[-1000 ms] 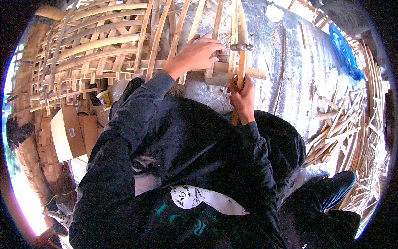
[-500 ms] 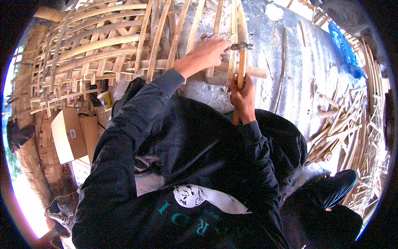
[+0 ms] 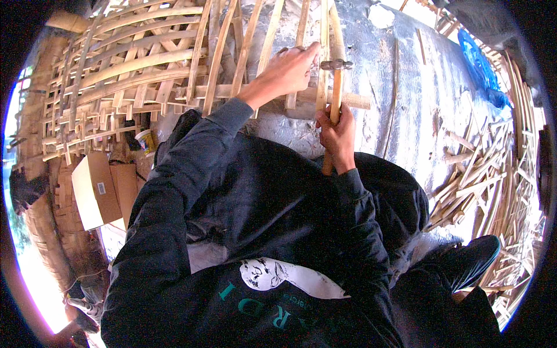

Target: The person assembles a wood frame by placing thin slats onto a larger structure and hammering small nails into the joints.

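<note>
My right hand [image 3: 338, 134] is wrapped round the wooden handle of a hammer [image 3: 336, 87]. The hammer's dark metal head lies over a light bamboo strip [image 3: 322, 35], and its handle points back toward me. Left of the head, my left hand [image 3: 285, 72] is closed, with its thumb and forefinger together beside that strip. Whatever the fingertips pinch is too small or hidden to make out. Beneath both hands runs a bamboo crosspiece [image 3: 357, 100], with several strips laid across it in a row.
A woven bamboo lattice [image 3: 133, 64] spreads to the left, above an open cardboard box [image 3: 96, 188]. Shiny silver sheeting [image 3: 418, 116] lies to the right. Beyond it are a blue plastic bag [image 3: 480, 66] and a heap of loose bamboo strips [image 3: 478, 180].
My left hand has drawn slightly left from the hammer head, and its fingertips have risen a little along the strip. The right hand and hammer have shifted only slightly.
</note>
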A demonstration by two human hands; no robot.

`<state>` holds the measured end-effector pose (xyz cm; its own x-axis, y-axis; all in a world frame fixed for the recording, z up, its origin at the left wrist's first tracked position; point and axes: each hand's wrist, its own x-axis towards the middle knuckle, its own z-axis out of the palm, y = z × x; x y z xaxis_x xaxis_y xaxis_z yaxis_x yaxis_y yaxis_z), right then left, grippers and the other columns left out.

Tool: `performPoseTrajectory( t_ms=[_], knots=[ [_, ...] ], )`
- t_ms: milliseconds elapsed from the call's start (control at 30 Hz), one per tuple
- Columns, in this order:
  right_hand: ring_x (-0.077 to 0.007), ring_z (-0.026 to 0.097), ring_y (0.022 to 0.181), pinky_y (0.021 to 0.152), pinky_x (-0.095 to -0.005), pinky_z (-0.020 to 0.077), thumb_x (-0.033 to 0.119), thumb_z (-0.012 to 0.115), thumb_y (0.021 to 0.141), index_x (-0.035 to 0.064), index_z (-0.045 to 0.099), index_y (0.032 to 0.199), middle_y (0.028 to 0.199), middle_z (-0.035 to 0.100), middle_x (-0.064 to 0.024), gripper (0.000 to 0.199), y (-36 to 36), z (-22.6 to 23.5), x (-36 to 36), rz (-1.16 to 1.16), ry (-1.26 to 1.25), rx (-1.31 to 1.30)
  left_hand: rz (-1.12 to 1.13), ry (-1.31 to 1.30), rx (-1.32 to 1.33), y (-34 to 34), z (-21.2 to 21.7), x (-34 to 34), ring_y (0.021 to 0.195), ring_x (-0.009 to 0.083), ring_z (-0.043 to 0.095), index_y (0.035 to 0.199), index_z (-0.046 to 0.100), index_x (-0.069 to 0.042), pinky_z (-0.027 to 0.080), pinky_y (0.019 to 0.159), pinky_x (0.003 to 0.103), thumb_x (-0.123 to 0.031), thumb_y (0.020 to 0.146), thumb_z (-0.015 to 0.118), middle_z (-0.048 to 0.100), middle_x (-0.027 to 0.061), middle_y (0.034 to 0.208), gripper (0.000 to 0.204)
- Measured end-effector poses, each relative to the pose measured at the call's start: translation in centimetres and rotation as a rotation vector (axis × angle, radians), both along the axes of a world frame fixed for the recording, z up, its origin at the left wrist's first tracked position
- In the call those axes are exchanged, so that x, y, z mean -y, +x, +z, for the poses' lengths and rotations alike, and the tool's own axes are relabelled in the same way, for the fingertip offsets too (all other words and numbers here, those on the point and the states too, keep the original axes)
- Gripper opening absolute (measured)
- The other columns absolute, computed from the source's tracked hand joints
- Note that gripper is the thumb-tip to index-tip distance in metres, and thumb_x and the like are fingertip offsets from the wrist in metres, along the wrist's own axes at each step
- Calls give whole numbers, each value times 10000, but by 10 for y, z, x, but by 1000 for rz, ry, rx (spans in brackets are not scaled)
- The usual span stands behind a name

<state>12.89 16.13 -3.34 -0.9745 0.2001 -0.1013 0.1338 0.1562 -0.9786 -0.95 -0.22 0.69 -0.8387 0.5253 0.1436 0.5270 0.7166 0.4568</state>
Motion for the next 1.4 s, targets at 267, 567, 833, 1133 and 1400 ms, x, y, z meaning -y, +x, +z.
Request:
performPoseTrajectory(
  t_ms=[267,567,833,1133,1400],
  knots=[
    [-184,671,654,593,-339,526,99,737,848,-10,590,967,740,667,-107,218,-1,1,0,1,-14,46,-99,281,107,1,22,2,800,284,679,1056,473,-34,535,722,404,-36,868,670,653,120,841,272],
    [-148,622,590,541,-318,486,138,733,877,0,568,933,685,655,-79,222,-2,1,4,-5,78,35,-191,300,218,31,27,-9,734,228,664,960,528,-17,534,690,344,14,830,676,655,96,789,199],
    [-178,650,605,550,-327,492,129,725,875,-13,577,946,699,666,-87,217,-1,4,8,-1,56,-13,-179,232,147,41,27,-9,754,231,695,987,527,-13,563,707,358,1,832,700,684,118,838,233],
    [-143,600,550,483,-307,453,104,724,880,2,579,975,696,659,-70,202,-5,-11,5,11,96,-35,-149,273,152,42,19,-8,744,231,711,976,517,-24,571,702,344,-20,819,743,684,101,821,275],
    [-116,559,499,440,-289,427,93,715,898,9,560,990,688,643,-57,199,-5,-7,8,19,41,-21,40,415,156,59,4,-8,734,167,700,941,495,-47,566,693,323,-85,812,805,664,63,764,339]
  ],
)
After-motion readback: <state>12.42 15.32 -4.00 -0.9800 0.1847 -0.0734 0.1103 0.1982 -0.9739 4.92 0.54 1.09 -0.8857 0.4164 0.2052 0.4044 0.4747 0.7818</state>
